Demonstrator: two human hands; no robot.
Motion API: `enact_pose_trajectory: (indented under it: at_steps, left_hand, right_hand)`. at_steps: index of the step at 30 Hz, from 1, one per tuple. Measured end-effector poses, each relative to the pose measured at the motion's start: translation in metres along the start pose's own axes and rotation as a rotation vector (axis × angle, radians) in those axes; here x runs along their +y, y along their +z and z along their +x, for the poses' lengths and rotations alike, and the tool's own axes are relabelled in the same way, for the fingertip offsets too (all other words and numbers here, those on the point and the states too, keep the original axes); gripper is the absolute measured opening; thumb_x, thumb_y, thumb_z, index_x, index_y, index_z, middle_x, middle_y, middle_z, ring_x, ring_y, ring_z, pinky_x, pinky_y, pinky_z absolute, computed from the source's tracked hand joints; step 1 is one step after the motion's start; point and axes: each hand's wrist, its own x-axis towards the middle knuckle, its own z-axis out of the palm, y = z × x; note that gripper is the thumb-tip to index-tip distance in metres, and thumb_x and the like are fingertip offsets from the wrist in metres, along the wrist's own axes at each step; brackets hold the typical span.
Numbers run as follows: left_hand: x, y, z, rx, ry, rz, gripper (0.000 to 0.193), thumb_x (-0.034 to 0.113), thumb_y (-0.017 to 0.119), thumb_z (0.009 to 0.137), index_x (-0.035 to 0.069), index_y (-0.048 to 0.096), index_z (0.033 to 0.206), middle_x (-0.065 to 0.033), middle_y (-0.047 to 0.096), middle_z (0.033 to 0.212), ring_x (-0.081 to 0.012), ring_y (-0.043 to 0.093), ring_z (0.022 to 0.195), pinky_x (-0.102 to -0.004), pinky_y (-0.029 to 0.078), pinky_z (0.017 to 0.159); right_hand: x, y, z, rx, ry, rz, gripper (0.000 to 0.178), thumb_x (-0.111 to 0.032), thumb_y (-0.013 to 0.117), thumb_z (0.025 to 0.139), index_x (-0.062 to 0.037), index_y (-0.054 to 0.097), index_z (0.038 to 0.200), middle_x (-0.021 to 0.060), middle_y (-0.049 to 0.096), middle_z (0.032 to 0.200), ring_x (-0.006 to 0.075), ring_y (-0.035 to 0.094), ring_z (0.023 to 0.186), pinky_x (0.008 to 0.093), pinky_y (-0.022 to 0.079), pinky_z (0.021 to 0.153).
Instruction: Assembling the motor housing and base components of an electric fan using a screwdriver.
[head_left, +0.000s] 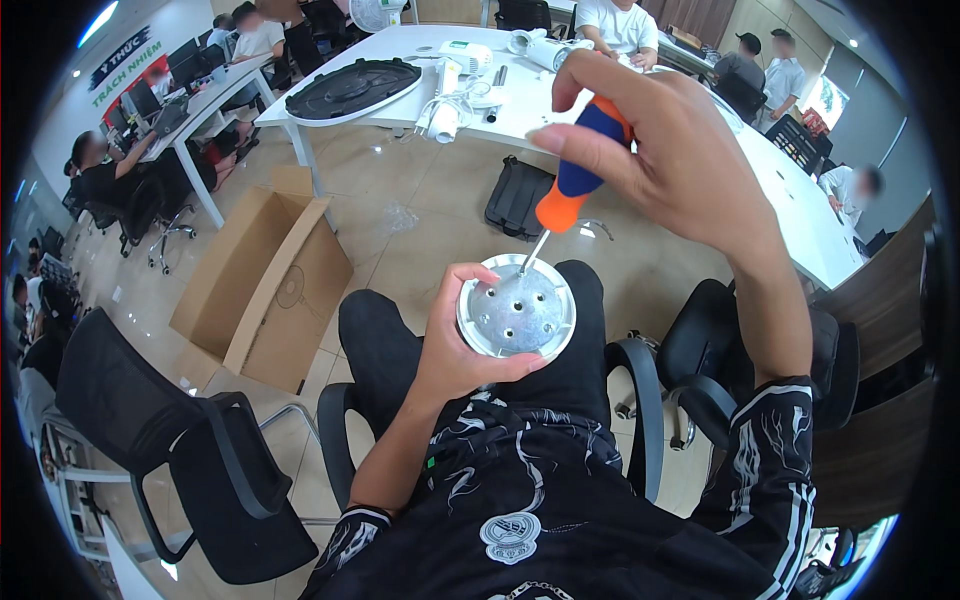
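My left hand [440,350] grips a round white part with a grey metal plate [517,322] on its face, held above my lap. Several small holes dot the plate. Thumb and fingers press on its rim from opposite sides. Above it, my right hand [690,150] is closed around the blue and orange handle of a screwdriver [562,210]. The tool leans, with its thin shaft reaching down to the plate's far edge. Whether the tip sits in a screw is too small to tell.
Ahead stands a white table [400,48] bearing a black round fan grille [355,88], a white fan body with a coiled cord [445,105] and other white parts. An opened cardboard box [270,290], a black bag [515,195] and black chairs [215,470] surround me. A person [620,25] sits across the table.
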Motion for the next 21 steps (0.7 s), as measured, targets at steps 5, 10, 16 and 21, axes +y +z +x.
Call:
enact_pose_trajectory:
  at_steps: [5, 10, 16, 21]
  left_hand:
    - [0.003, 0.000, 0.001, 0.005, -0.010, -0.047, 0.081, 0.013, 0.094, 0.055, 0.008, 0.044, 0.118, -0.0110, 0.057, 0.117, -0.0182, 0.059, 0.112, -0.0314, 0.049, 0.095]
    - [0.005, 0.001, 0.000, -0.024, -0.007, -0.002, 0.080, 0.013, 0.094, 0.055, 0.009, 0.044, 0.118, -0.0112, 0.057, 0.118, -0.0185, 0.059, 0.112, -0.0313, 0.049, 0.095]
    - [0.005, 0.002, 0.000, -0.016, -0.010, -0.022, 0.080, 0.013, 0.093, 0.056, 0.009, 0.044, 0.118, -0.0111, 0.057, 0.119, -0.0184, 0.059, 0.113, -0.0319, 0.048, 0.096]
    - [0.011, 0.009, 0.000, -0.092, -0.038, -0.102, 0.081, 0.012, 0.094, 0.057, 0.009, 0.044, 0.121, -0.0107, 0.057, 0.121, -0.0183, 0.058, 0.115, -0.0325, 0.046, 0.099]
  right_hand:
    - [0.027, 0.016, 0.000, 0.309, -0.358, 0.106, 0.034, -0.031, 0.065, 0.095, -0.0057, 0.059, 0.117, 0.0109, 0.060, 0.088, 0.0251, 0.053, 0.071, 0.0354, 0.044, 0.064]
    - [0.008, 0.007, 0.003, 0.035, -0.023, -0.084, 0.035, -0.030, 0.067, 0.093, -0.0043, 0.058, 0.116, 0.0068, 0.061, 0.090, 0.0209, 0.055, 0.079, 0.0326, 0.046, 0.068]
    - [0.028, 0.009, 0.003, 0.028, -0.296, 0.327, 0.033, -0.027, 0.075, 0.087, -0.0040, 0.059, 0.105, 0.0073, 0.058, 0.086, 0.0204, 0.055, 0.069, 0.0328, 0.044, 0.064]
    - [0.008, 0.007, 0.005, 0.020, -0.139, 0.199, 0.036, -0.027, 0.075, 0.087, -0.0038, 0.058, 0.109, 0.0079, 0.060, 0.086, 0.0197, 0.057, 0.075, 0.0311, 0.045, 0.067]
